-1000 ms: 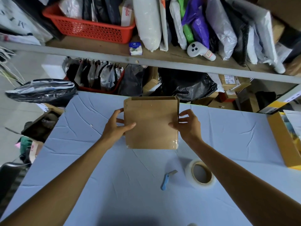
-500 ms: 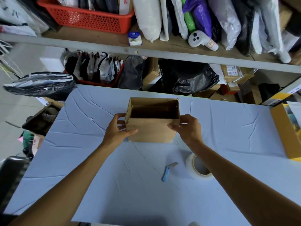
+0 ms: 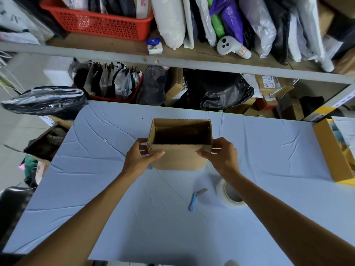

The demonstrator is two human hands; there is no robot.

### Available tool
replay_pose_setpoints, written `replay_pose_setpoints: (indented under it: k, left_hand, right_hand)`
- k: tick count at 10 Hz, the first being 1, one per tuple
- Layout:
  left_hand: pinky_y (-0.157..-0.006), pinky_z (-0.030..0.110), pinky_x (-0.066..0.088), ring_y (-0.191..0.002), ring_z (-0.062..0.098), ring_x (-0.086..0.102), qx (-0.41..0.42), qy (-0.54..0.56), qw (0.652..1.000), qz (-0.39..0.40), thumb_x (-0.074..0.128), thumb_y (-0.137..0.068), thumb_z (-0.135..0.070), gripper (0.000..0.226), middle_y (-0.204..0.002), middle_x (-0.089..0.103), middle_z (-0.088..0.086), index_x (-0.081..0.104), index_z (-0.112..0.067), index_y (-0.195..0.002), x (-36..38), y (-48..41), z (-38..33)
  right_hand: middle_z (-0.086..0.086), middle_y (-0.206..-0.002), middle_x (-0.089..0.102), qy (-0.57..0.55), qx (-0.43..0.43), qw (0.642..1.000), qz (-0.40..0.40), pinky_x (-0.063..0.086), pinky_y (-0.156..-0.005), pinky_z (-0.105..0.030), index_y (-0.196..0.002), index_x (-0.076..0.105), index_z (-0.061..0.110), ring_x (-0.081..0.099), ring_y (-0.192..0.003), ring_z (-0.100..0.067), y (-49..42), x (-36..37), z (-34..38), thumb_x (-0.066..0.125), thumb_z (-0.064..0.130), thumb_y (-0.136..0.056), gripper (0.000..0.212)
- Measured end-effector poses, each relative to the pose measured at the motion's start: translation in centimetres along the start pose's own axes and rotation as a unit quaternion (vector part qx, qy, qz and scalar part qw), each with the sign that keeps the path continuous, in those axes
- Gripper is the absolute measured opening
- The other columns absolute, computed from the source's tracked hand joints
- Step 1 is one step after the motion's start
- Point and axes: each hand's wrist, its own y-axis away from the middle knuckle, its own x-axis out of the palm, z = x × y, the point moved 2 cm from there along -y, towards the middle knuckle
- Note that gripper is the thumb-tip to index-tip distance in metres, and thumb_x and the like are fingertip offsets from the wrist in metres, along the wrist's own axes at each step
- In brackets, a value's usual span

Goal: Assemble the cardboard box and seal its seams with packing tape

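Head view: both hands clasp an open-topped cardboard box (image 3: 178,160) standing on the pale blue table (image 3: 115,208).
The left hand (image 3: 138,158) wraps the box's left corner, thumb across the near wall and fingers round the side; the right hand (image 3: 221,158) grips the right corner likewise. The box sits upright, mouth up, toward the table's far middle. Nearer, beside the right forearm, lies a clear packing tape roll (image 3: 221,192), with a blue box cutter (image 3: 193,201) just left of it.
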Motion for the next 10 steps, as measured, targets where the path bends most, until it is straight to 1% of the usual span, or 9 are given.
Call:
replay_pose_setpoints:
  k: [1,2,3,4,5,6,8,9,10]
  left_hand:
    - [-0.070,0.018,0.046,-0.097,0.016,0.056,-0.004,-0.008,1.000,-0.003,0.077,-0.076,-0.030,0.050,-0.110,0.055,-0.002,0.046,-0.024,-0.114,0.0,0.4,0.1]
    - [-0.068,0.016,0.045,-0.097,0.016,0.055,-0.005,-0.023,1.000,-0.008,0.076,-0.077,-0.029,0.052,-0.110,0.054,-0.002,0.048,-0.018,-0.119,-0.2,0.9,0.1]
    - [-0.073,0.021,0.046,-0.098,0.015,0.054,-0.003,-0.039,0.999,-0.007,0.076,-0.078,-0.028,0.059,-0.111,0.053,-0.002,0.047,-0.013,-0.127,-0.1,1.2,0.0]
    - [-0.078,0.025,0.046,-0.099,0.016,0.053,0.001,-0.054,0.999,0.003,0.076,-0.077,-0.030,0.062,-0.118,0.056,0.002,0.047,-0.012,-0.128,0.0,1.3,-0.1]
    - [-0.082,0.029,0.047,-0.100,0.017,0.054,-0.003,-0.064,0.998,0.004,0.077,-0.076,-0.034,0.063,-0.126,0.058,0.007,0.047,-0.013,-0.128,0.0,1.1,0.4]
    - [-0.081,0.029,0.047,-0.101,0.017,0.055,-0.011,-0.074,0.997,0.003,0.078,-0.074,-0.037,0.064,-0.124,0.058,0.006,0.048,-0.014,-0.126,0.1,1.4,0.4]
    - [-0.082,0.029,0.048,-0.102,0.018,0.056,-0.017,-0.071,0.997,-0.001,0.078,-0.072,-0.039,0.064,-0.116,0.057,0.000,0.049,-0.015,-0.124,0.1,1.5,0.7]
    - [-0.084,0.030,0.048,-0.103,0.019,0.056,-0.029,-0.072,0.997,0.008,0.081,-0.070,-0.035,0.065,-0.117,0.058,0.001,0.049,-0.015,-0.122,0.1,1.6,0.7]
    - [-0.079,0.026,0.046,-0.104,0.020,0.056,-0.020,-0.084,0.996,0.009,0.084,-0.067,-0.030,0.065,-0.121,0.057,0.004,0.048,-0.014,-0.120,-0.5,2.2,0.2]
  right_hand:
    - [0.000,-0.091,0.069,0.005,0.002,1.000,0.003,0.050,-0.065,-0.016,-0.096,0.063,0.013,0.066,-0.082,-0.015,0.2,-0.3,-0.1,0.089,0.027,-0.063,0.044]
    - [0.000,-0.090,0.069,0.016,0.010,1.000,0.013,0.052,-0.066,-0.020,-0.095,0.064,0.012,0.066,-0.082,-0.015,0.5,-0.5,-0.5,0.090,0.029,-0.061,0.047]
    - [-0.001,-0.092,0.069,0.025,0.011,0.999,0.023,0.056,-0.070,-0.024,-0.097,0.063,0.012,0.066,-0.083,-0.015,0.9,-0.6,-1.0,0.090,0.030,-0.060,0.049]
    - [-0.002,-0.094,0.069,0.023,0.009,0.999,0.035,0.051,-0.065,-0.017,-0.099,0.063,0.011,0.066,-0.084,-0.017,0.8,-0.8,-1.1,0.089,0.028,-0.062,0.048]
    - [-0.003,-0.095,0.068,0.028,0.006,0.999,0.045,0.049,-0.064,-0.015,-0.100,0.062,0.011,0.066,-0.085,-0.018,0.8,-1.0,-1.2,0.088,0.026,-0.064,0.047]
    - [-0.003,-0.096,0.067,0.039,0.006,0.998,0.056,0.048,-0.062,-0.014,-0.102,0.062,0.009,0.065,-0.083,-0.016,0.9,-1.2,-1.2,0.088,0.024,-0.065,0.048]
    - [-0.005,-0.093,0.066,0.061,0.002,0.996,0.063,0.047,-0.059,-0.019,-0.099,0.060,0.007,0.061,-0.081,-0.019,0.2,-1.4,-1.0,0.088,0.025,-0.064,0.049]
    - [-0.006,-0.096,0.063,0.085,0.028,0.991,0.104,0.043,-0.055,-0.019,-0.104,0.058,0.006,0.058,-0.084,-0.020,0.0,-1.4,-1.1,0.089,0.028,-0.062,0.057]
    - [-0.009,-0.104,0.063,0.078,0.050,0.992,0.085,0.041,-0.055,-0.022,-0.109,0.058,0.007,0.058,-0.086,-0.020,0.1,-2.3,-0.5,0.090,0.027,-0.060,0.062]
